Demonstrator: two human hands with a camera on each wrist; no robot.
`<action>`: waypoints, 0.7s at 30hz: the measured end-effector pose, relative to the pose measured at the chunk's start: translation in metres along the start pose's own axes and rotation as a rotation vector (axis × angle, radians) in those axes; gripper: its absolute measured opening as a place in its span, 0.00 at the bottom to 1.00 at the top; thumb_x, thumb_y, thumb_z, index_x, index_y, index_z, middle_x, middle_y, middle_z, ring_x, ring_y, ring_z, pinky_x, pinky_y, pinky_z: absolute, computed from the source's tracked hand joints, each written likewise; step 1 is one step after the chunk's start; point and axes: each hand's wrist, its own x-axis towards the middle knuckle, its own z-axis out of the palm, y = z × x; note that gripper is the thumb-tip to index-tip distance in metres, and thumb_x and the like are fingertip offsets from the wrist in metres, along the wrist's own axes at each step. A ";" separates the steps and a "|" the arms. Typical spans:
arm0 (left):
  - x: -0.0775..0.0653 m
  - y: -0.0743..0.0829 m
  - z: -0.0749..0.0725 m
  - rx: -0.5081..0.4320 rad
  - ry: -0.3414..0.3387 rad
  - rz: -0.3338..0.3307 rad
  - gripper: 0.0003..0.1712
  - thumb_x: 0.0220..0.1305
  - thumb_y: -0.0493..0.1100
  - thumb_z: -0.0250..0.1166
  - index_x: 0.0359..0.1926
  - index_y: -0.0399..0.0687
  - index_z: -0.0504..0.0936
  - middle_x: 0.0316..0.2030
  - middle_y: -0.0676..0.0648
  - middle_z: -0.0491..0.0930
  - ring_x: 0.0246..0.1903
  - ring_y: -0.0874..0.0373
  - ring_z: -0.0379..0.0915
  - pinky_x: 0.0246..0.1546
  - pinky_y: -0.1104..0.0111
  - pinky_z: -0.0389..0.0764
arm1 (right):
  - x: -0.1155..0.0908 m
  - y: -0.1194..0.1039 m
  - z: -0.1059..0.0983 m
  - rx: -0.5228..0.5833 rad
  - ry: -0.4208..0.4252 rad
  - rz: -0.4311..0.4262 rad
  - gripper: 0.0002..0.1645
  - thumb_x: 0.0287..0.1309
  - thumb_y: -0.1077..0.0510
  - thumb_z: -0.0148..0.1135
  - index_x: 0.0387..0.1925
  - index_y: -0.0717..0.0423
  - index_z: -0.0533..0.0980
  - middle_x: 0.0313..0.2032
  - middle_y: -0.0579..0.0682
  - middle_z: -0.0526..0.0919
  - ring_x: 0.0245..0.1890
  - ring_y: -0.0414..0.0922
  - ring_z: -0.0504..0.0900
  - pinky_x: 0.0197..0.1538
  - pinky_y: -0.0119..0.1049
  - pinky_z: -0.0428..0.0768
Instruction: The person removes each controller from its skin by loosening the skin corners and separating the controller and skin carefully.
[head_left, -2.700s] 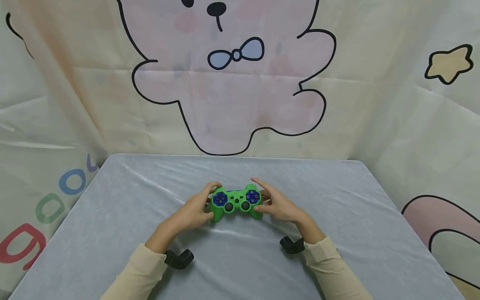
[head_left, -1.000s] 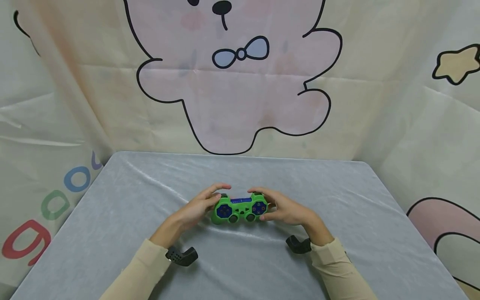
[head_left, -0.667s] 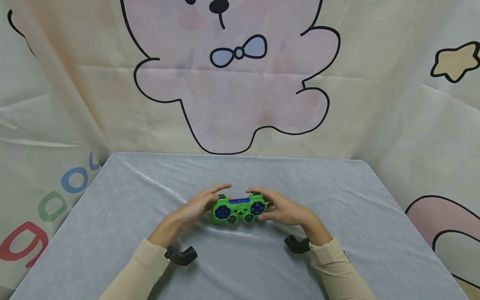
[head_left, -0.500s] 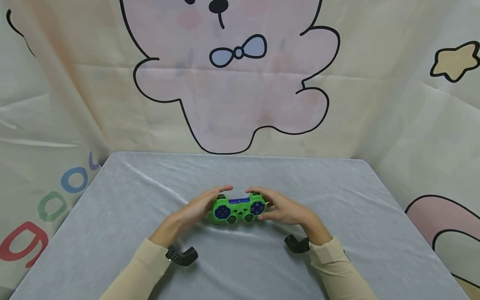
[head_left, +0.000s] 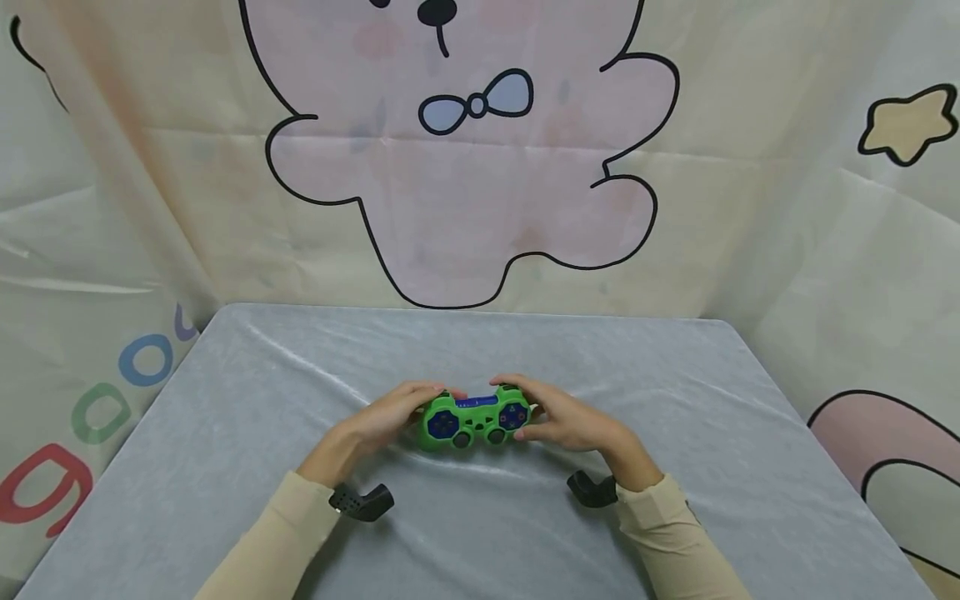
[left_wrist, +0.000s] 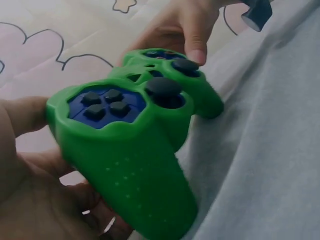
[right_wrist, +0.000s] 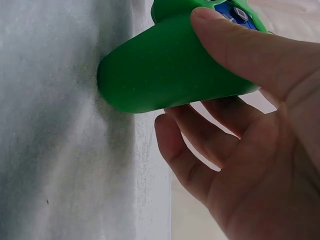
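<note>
Creased pale grey cloth [head_left: 480,533], spread flat. Nearest: two beige sleeves [head_left: 277,542], mine; two black wrist devices [head_left: 362,502], one per arm. Next: my left hand [head_left: 378,421], fingers curled about the left side of one green game controller [head_left: 480,411]; my right hand [head_left: 570,419], thumb on its front, fingers behind, gripping the right side. Controller: blue panels, held between both hands, mid-cloth. Beyond: cream backdrop [head_left: 738,192], printed with pink cartoon figure [head_left: 450,208], blue bow tie [head_left: 510,93]; at right, yellow star [head_left: 909,125].

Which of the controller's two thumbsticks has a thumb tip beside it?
The right thumbstick, beside the thumb of the right hand; the left thumbstick has no fingertip showing near it.
</note>
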 end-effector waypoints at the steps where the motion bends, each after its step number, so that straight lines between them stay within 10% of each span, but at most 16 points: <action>1: 0.000 0.000 -0.001 0.006 0.006 -0.012 0.30 0.82 0.55 0.42 0.68 0.42 0.75 0.60 0.43 0.81 0.55 0.61 0.78 0.67 0.61 0.70 | 0.000 0.000 -0.001 -0.007 0.002 -0.004 0.45 0.63 0.65 0.66 0.77 0.54 0.56 0.71 0.59 0.68 0.60 0.51 0.77 0.56 0.41 0.80; 12: -0.001 0.007 0.004 0.142 0.112 -0.127 0.33 0.80 0.62 0.42 0.66 0.43 0.73 0.52 0.45 0.80 0.62 0.51 0.70 0.73 0.45 0.60 | -0.003 -0.002 -0.002 -0.026 -0.003 0.019 0.44 0.63 0.64 0.67 0.76 0.52 0.58 0.69 0.54 0.71 0.60 0.50 0.78 0.58 0.46 0.80; 21: 0.001 -0.001 0.002 -0.035 0.025 -0.093 0.27 0.80 0.59 0.44 0.58 0.43 0.73 0.46 0.49 0.80 0.57 0.55 0.70 0.73 0.50 0.60 | -0.002 -0.004 0.000 -0.036 -0.005 0.031 0.42 0.62 0.64 0.68 0.74 0.52 0.60 0.65 0.53 0.74 0.59 0.49 0.77 0.58 0.47 0.80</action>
